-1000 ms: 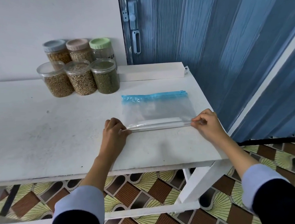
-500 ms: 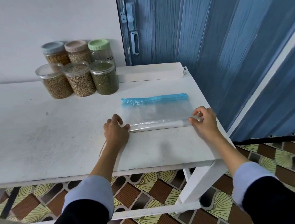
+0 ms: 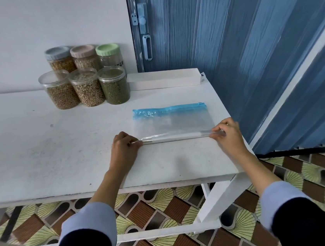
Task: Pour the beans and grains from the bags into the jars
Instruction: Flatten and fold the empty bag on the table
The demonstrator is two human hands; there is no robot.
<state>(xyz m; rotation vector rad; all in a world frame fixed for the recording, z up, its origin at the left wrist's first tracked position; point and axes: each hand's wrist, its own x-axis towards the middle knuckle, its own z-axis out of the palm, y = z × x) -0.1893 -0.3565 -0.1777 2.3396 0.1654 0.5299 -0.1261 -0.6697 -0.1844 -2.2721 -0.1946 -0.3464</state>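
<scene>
With six filled jars (image 3: pixel 83 79) grouped at the table's (image 3: pixel 40 157) far left, the empty zip bag (image 3: pixel 172 121) lies flat near the right edge. Left hand (image 3: pixel 125 149) and right hand (image 3: pixel 228 135) each pinch its rolled near end, seemingly to roll it evenly for storage.

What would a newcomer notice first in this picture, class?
The empty clear plastic zip bag with a blue seal strip lies flat near the white table's right edge, its near edge pinched by the left hand and right hand. Six clear grain-filled jars cluster against the back wall.
</scene>
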